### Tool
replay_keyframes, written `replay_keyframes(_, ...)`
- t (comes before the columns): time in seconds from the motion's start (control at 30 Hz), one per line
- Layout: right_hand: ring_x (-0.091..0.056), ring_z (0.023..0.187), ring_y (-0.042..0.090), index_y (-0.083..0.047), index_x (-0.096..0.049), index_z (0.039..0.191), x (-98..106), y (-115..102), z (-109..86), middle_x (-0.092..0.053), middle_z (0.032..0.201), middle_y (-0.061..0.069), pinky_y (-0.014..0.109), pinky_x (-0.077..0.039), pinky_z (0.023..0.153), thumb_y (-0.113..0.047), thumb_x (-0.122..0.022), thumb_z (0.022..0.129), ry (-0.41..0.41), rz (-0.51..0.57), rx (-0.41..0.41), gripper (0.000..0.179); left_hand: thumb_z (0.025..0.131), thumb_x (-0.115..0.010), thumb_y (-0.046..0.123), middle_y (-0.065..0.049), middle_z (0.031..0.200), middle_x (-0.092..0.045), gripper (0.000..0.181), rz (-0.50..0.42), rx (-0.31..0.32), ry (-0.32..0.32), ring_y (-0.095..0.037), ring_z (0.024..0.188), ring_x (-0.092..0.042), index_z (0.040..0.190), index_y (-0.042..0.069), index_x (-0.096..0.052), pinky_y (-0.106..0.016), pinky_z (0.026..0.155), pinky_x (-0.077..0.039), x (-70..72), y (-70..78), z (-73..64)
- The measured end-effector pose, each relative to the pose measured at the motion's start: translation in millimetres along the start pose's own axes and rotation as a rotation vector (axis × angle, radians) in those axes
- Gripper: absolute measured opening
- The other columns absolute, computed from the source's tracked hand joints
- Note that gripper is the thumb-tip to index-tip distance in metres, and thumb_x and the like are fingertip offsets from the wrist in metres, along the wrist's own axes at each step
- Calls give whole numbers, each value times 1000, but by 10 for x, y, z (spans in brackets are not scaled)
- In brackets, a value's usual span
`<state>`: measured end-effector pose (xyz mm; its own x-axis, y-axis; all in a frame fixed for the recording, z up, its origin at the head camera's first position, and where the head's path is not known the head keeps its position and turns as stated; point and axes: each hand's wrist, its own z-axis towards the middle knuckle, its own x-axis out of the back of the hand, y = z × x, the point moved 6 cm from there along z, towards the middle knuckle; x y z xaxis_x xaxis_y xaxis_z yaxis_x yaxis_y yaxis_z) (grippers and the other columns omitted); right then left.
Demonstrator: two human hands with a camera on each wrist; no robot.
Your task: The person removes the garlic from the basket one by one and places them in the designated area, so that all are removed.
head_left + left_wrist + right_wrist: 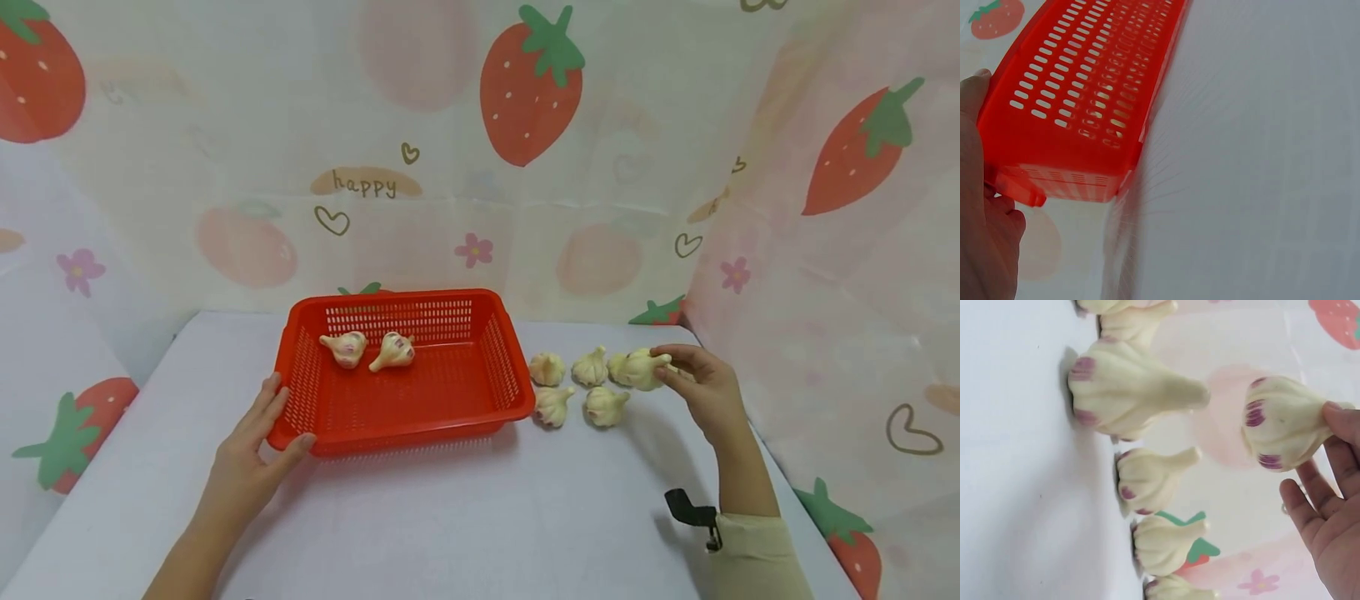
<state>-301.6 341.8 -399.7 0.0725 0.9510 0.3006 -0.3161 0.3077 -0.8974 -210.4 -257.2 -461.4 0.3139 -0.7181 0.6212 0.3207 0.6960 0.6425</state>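
Note:
My left hand (243,467) grips the near left corner of a red plastic basket (405,432), thumb on the front rim and fingers along the left side. In the left wrist view, fingertips curl beneath the basket's rim (1019,187). Inside, two garlic bulbs (347,348) lie toward the back left. At the right, my right hand (705,387) pinches a garlic bulb (1282,425) by its stem, raised off the table in the right wrist view. Just left of it, several more pale bulbs with purple patches (1129,387) sit in two rows, one partly hidden behind the held bulb.
A white cloth covers the table (465,517). Behind and beside it hang curtains (637,100) printed with strawberries, hearts and flowers. The basket's right wall stands close to the nearest loose bulbs. A black camera mount (693,508) sticks out from the right wrist.

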Motion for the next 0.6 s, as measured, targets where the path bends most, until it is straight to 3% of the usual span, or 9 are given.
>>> replay_keyframes(0.4, -61, 106, 8, 8, -65, 123, 167, 257, -35, -69, 120, 2, 12, -53, 87, -3, -74, 93, -29, -8, -40, 33, 89, -81, 28, -1, 168, -31, 81, -4, -4, -2, -15, 155, -26, 157, 10, -41, 3, 102, -21, -14, -18, -12)
replay_keyframes(0.6, -60, 110, 5, 10, -63, 127, 181, 366, -45, -65, 120, 3, 11, -52, 88, -7, -72, 95, -54, -76, -45, 37, 91, -79, 33, 1, 168, -29, 82, 15, 21, -19, -22, 155, -28, 159, 14, -38, 4, 99, -22, -10, -20, -3)
